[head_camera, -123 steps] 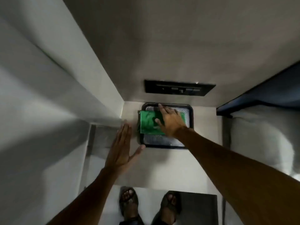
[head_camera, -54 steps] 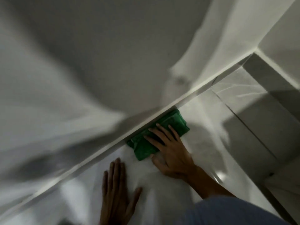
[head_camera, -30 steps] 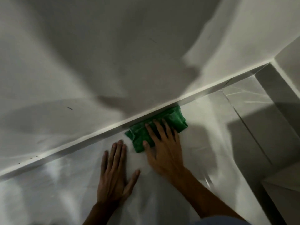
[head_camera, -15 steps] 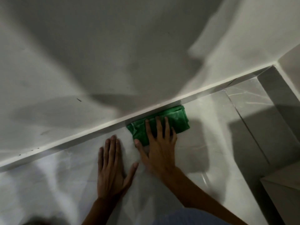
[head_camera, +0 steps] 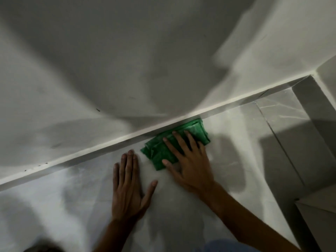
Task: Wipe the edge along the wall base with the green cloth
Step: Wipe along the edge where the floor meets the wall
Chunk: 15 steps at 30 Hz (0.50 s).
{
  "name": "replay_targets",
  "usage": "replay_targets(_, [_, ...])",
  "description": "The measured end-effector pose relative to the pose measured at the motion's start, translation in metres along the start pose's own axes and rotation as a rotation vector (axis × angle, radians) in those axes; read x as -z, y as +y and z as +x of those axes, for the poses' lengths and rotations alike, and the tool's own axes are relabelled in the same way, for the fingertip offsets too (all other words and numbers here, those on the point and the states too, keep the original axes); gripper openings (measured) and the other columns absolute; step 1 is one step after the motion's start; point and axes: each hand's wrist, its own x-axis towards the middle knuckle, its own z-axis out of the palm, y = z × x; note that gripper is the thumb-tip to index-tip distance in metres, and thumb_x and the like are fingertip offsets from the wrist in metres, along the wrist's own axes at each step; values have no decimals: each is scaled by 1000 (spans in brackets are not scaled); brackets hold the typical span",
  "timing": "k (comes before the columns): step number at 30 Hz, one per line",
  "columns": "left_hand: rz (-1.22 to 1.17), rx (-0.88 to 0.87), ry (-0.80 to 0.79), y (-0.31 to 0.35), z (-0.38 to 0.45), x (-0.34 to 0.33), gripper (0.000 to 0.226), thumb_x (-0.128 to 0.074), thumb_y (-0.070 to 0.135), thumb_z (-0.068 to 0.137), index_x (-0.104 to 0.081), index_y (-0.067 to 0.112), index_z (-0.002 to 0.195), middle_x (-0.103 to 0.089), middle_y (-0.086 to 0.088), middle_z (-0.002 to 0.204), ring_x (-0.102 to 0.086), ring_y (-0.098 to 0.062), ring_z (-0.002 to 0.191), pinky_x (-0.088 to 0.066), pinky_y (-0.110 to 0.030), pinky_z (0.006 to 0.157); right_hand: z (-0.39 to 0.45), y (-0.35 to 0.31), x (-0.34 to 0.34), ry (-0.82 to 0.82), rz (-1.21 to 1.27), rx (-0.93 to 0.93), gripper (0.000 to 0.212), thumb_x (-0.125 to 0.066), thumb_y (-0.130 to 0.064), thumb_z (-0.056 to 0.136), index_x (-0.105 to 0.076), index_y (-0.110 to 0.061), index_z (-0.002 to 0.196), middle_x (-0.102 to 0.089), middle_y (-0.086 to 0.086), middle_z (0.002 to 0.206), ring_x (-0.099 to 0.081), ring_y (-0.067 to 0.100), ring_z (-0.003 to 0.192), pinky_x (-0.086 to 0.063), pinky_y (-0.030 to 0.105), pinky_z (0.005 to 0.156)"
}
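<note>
A folded green cloth [head_camera: 160, 151] lies on the pale floor, its far side pushed against the white skirting edge [head_camera: 112, 145] at the wall base. My right hand [head_camera: 189, 160] presses flat on the cloth with fingers spread, covering its near right part. My left hand [head_camera: 129, 186] rests flat on the bare floor just left of the cloth, palm down, fingertips close to the skirting, holding nothing.
The white wall [head_camera: 145, 60] rises behind the skirting, in heavy shadow. A wall corner [head_camera: 313, 75] stands at the upper right, and a tile joint [head_camera: 280, 146] runs across the floor there. A pale cabinet edge [head_camera: 318, 211] sits at the lower right.
The cloth under my right hand has shifted slightly to the right along the skirting and the hand has turned a little. My left hand stays planted on the floor.
</note>
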Motion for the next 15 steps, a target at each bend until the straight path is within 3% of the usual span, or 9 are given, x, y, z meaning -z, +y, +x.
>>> replay_targets(3, [-24, 8, 7, 1, 0, 3, 101, -24, 77, 108, -20, 3, 176, -16, -12, 188, -14, -31, 175, -18, -60, 139, 5, 25, 13, -4, -69, -90, 72, -36, -70, 107, -31, -37, 171, -30, 1, 181, -25, 36, 167, -30, 61, 128])
replay_targets(8, [-35, 21, 1, 1, 0, 3, 101, -22, 77, 108, -19, 3, 176, -13, -11, 188, -14, -30, 175, -17, -58, 140, 10, -34, -2, 84, 62, -348, 75, -33, -72, 107, -32, -33, 171, -16, 4, 185, -4, 36, 172, -9, 62, 135])
replay_targets(11, [-44, 19, 1, 1, 0, 3, 99, -23, 75, 108, -20, 3, 176, -15, -12, 188, -14, -31, 175, -19, -60, 139, -3, -49, -9, 42, 58, -215, 74, -33, -71, 107, -29, -35, 172, -14, 3, 186, -5, 35, 172, -11, 64, 134])
replay_targets(13, [-46, 19, 3, 0, 0, 3, 98, -24, 75, 108, -21, 4, 176, -16, -11, 188, -15, -30, 175, -20, -60, 139, -9, -28, -8, 36, 29, -104, 71, -39, -68, 107, -30, -37, 171, -20, 1, 184, -15, 34, 171, -21, 64, 131])
replay_targets(15, [-48, 12, 20, -1, 0, 2, 97, -25, 75, 109, -21, 5, 176, -17, -11, 188, -17, -31, 175, -20, -60, 138, -7, 2, 2, 71, -25, -120, 68, -42, -65, 107, -37, -37, 169, -30, 2, 181, -27, 35, 167, -30, 63, 126])
